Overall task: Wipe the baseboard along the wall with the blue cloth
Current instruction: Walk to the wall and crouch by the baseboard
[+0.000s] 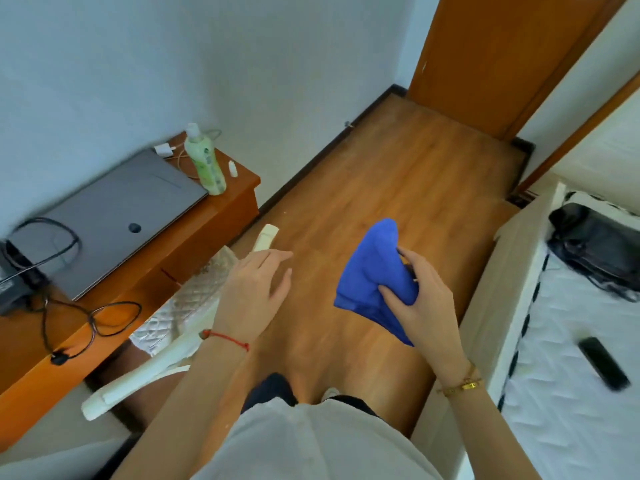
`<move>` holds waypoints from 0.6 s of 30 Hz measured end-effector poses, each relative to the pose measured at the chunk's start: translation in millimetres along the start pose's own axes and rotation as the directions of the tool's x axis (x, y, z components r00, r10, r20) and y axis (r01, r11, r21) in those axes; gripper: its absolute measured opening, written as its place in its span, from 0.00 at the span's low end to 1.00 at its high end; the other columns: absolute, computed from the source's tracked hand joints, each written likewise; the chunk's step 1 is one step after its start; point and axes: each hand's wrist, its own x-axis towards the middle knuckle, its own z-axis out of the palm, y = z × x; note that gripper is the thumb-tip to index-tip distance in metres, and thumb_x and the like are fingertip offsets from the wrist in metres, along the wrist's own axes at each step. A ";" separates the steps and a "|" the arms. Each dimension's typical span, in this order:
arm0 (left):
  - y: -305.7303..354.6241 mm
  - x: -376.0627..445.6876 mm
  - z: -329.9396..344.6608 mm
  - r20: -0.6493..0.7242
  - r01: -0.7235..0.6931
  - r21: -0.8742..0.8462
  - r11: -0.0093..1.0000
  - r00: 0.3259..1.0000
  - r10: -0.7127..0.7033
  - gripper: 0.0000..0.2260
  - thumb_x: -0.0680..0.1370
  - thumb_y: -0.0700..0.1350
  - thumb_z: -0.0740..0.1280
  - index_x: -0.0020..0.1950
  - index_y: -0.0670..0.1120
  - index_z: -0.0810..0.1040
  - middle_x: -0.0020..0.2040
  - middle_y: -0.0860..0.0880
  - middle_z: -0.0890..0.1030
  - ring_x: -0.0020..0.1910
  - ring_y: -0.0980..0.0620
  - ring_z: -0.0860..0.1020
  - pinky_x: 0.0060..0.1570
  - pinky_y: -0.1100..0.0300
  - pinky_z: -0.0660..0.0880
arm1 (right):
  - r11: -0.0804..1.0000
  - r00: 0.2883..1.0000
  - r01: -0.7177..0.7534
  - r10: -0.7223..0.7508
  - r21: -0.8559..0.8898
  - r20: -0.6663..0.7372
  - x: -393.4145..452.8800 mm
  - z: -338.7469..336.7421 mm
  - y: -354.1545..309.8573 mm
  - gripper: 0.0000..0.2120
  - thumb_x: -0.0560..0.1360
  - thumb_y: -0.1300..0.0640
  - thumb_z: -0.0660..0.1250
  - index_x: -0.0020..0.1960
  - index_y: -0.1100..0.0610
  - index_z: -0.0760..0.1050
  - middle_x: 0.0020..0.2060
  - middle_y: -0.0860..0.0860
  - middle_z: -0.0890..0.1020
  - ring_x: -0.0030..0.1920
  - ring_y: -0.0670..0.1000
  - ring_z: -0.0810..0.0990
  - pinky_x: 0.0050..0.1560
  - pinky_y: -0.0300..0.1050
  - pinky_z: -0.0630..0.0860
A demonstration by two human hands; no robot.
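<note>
A blue cloth (372,275) hangs bunched in my right hand (422,299), held at waist height above the wooden floor. My left hand (252,292) floats beside it, fingers apart, holding nothing. The dark baseboard (325,150) runs along the foot of the white wall, from the desk's end to the orange door frame, well ahead of both hands. Part of the baseboard is hidden behind the desk.
An orange desk (194,237) on the left carries a laptop (114,216), a green bottle (206,164) and cables. A white chair (173,327) stands by it. A bed (568,341) with a black bag fills the right. An orange door (502,64) stands at the far end.
</note>
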 end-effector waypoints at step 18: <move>-21.0 276.3 137.9 0.055 0.019 0.003 1.000 0.998 -0.019 0.10 0.79 0.41 0.71 0.61 0.43 0.82 0.54 0.44 0.84 0.54 0.45 0.83 0.58 0.53 0.76 | 1.000 0.995 0.013 -0.011 -0.025 0.102 292.6 35.4 110.0 0.22 0.75 0.56 0.71 0.68 0.50 0.71 0.53 0.46 0.77 0.52 0.45 0.77 0.51 0.42 0.77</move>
